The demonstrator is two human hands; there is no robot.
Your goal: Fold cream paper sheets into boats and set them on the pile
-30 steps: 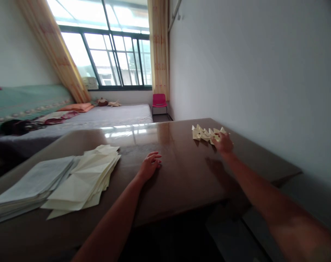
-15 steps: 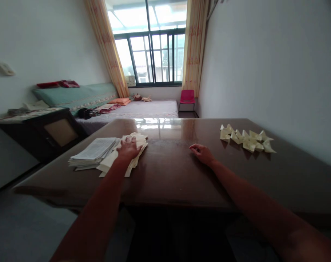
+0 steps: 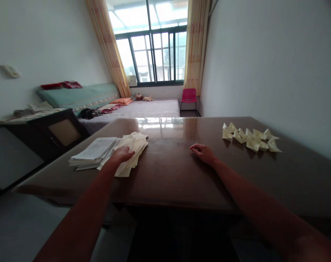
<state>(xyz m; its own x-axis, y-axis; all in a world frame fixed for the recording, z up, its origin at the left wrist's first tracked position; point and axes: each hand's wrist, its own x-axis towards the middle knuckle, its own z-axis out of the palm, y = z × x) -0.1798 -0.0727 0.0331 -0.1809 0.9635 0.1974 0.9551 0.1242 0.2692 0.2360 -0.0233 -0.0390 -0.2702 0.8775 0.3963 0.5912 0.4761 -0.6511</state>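
Note:
A spread pile of cream paper sheets [image 3: 138, 145] lies at the left of the table. Over its left part is my left hand [image 3: 123, 154], fingers drawn together and thumb pointing right, pinching at a cream sheet; the fingertips are partly hidden. My right hand [image 3: 204, 153] rests on the bare tabletop right of the middle, its fingers loosely curled in with nothing seen in them. Farther right stands a cluster of folded cream paper pieces [image 3: 252, 140] with pointed corners.
A stack of white printed sheets [image 3: 96, 148] touches the cream pile's left side. The brown glossy table [image 3: 165, 178] reflects the window. Beyond it are a bed [image 3: 157, 107] and a pink chair [image 3: 189, 95]; a dark cabinet [image 3: 53, 133] stands at the left.
My left hand has slid left and slightly toward me over the cream sheets, its spread fingers now closed together. My right hand stays in place. The view has shifted slightly.

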